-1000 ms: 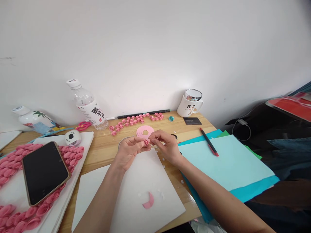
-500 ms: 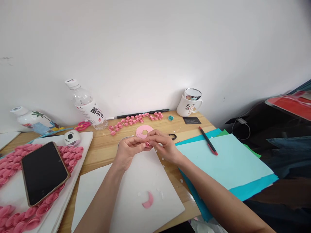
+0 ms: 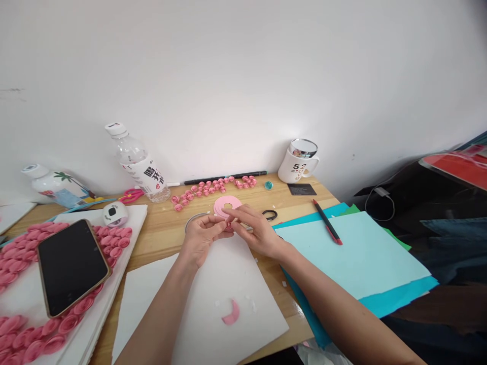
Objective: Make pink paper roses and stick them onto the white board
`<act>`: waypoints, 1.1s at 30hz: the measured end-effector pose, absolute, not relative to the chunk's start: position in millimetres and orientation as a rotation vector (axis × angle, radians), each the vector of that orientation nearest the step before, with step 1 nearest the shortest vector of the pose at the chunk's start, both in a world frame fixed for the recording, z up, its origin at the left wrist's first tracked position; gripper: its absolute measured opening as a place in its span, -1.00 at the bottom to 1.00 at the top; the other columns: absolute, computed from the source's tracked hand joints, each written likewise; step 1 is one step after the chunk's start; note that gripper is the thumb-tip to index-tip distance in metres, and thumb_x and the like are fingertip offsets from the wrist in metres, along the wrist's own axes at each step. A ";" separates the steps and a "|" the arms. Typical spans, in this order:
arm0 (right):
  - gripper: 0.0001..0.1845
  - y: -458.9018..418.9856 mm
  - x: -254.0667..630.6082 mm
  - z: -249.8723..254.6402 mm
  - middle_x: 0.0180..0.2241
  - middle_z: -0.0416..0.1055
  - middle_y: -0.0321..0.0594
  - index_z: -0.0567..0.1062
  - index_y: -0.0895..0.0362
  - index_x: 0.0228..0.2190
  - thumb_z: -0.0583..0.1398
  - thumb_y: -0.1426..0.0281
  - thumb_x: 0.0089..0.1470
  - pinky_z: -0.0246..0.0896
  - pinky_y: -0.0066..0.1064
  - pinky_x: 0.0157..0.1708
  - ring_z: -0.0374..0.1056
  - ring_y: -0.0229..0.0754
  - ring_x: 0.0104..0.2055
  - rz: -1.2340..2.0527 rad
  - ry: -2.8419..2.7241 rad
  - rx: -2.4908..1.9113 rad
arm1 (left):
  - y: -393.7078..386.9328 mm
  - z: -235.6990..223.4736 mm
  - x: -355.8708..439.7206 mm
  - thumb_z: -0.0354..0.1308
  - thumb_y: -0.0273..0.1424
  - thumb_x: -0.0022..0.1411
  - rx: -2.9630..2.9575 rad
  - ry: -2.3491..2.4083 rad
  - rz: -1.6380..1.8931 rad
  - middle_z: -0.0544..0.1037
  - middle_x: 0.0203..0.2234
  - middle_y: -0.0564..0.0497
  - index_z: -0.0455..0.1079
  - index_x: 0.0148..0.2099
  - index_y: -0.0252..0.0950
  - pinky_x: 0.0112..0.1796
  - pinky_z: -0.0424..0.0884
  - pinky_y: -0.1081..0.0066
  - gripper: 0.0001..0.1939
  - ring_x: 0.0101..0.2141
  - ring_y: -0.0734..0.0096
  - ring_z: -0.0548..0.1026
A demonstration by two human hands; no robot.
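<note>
A small pink paper flower [image 3: 229,225], rolled into a coil, sits between my two hands over the white paper sheet [image 3: 224,274]. My left hand [image 3: 201,235] pinches it between thumb and fingers. From the other side, the fingers of my right hand [image 3: 255,230] close around the coil, partly hiding it. Just behind my fingertips lie pink paper rings [image 3: 220,204], and a grey round object [image 3: 189,220] is half covered by my left hand. On the sheet in front of me rests a pink crescent scrap [image 3: 231,313].
Rolled pink flowers [image 3: 207,188] line the back of the table. A bottle [image 3: 142,170] and a mug [image 3: 297,165] stand by the wall. To the left, a phone [image 3: 74,266] lies on a flower-covered board. On the right, a pen [image 3: 327,222] rests on blue paper [image 3: 353,253]. Black scissor handles [image 3: 270,215] are behind my right hand.
My right fingers have lifted and spread slightly around the flower, with the index finger reaching further over it. The flower stays in nearly the same spot. The camera view has shifted slightly.
</note>
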State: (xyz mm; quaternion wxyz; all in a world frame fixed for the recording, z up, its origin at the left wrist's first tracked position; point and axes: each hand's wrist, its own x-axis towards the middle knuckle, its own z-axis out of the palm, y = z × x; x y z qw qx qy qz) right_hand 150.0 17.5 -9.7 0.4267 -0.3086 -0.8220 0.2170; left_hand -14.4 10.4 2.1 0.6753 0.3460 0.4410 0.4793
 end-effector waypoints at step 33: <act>-0.71 21.1 143.2 -25.8 -0.28 0.33 -0.19 0.38 0.08 -0.11 0.13 0.44 0.08 0.42 -0.42 -0.38 0.34 -0.27 -0.32 0.638 -1.862 -0.841 | 11.7 -0.8 -15.8 0.32 -0.35 -0.07 0.872 1.031 1.059 0.58 -0.39 -0.08 0.48 -0.37 -0.40 -0.13 0.45 0.20 -0.78 -0.32 0.30 0.54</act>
